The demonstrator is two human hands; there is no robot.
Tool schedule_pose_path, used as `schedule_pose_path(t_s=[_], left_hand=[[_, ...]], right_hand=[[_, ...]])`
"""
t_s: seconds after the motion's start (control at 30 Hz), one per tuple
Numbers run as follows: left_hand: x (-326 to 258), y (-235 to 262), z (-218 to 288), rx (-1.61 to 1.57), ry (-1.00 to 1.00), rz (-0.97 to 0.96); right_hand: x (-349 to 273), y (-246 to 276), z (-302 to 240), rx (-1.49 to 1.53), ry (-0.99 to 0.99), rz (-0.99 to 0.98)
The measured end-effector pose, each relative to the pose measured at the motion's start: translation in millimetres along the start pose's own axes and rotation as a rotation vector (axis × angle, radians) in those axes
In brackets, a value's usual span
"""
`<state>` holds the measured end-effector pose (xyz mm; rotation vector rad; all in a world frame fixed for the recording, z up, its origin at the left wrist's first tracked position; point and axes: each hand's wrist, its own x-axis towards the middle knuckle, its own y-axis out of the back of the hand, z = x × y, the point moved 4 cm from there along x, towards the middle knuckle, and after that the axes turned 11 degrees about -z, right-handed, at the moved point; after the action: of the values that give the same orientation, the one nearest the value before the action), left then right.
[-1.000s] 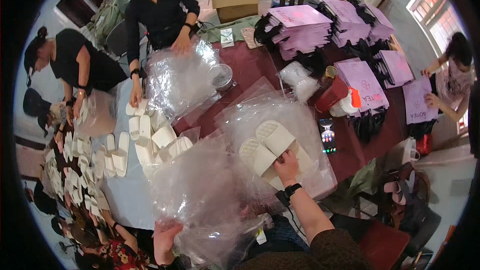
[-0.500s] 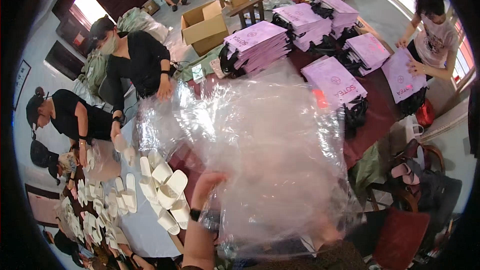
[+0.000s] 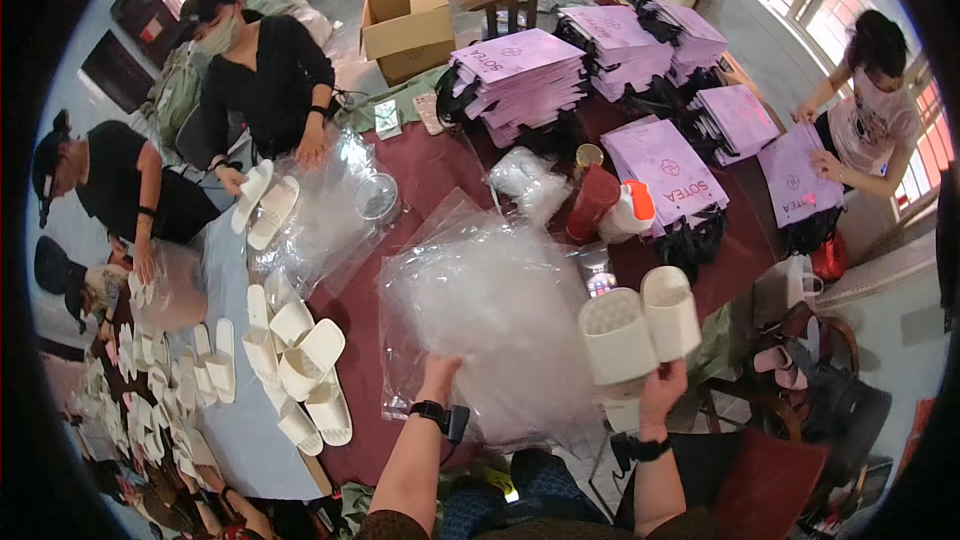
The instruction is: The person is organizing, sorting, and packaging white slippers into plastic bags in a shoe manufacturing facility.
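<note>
My left hand [image 3: 440,376] is at the near edge of a loose stack of clear plastic bags [image 3: 490,310] on the dark red table. Its fingers are closed on the plastic, though the film partly hides them. My right hand [image 3: 662,390] grips a pair of cream slide slippers [image 3: 616,336] from below, raised at the right of the stack. Just beyond the slippers is a phone [image 3: 598,272] with a lit screen. More cream slippers [image 3: 312,360] lie in a heap left of my left arm.
Stacks of purple paper bags [image 3: 665,165] with black handles fill the far right. A red cylinder [image 3: 594,202] and a white container [image 3: 626,212] stand beyond the plastic. Across the table, a co-worker [image 3: 265,80] handles slippers; another [image 3: 865,105] holds a purple bag.
The clear plastic that was spread high over the table has come down flat, uncovering the things behind it. My right hand now holds the pair of slippers, which was not visible before.
</note>
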<state>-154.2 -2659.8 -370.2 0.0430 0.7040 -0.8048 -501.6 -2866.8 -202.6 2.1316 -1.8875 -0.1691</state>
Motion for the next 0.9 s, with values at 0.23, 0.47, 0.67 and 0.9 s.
schedule_pose_path(t_s=[0.23,0.47,0.67,0.9], left_hand=[[10.1,40.2,-31.1,-0.058,0.070,0.027],[-12.0,-20.6,16.3,-0.559,0.027,-0.280],[-52.6,11.5,11.2,-0.321,-0.082,-0.045],[-234.2,51.5,29.3,0.453,-0.332,0.187]], right_hand=[[-13.2,-40.9,-136.1,0.305,0.055,-0.310],[-26.0,-177.0,-70.7,-0.187,0.054,-0.583],[-46.6,-246.2,42.0,-0.474,-0.058,-0.576],[-27.0,-211.7,79.7,-0.079,-0.177,-0.829]])
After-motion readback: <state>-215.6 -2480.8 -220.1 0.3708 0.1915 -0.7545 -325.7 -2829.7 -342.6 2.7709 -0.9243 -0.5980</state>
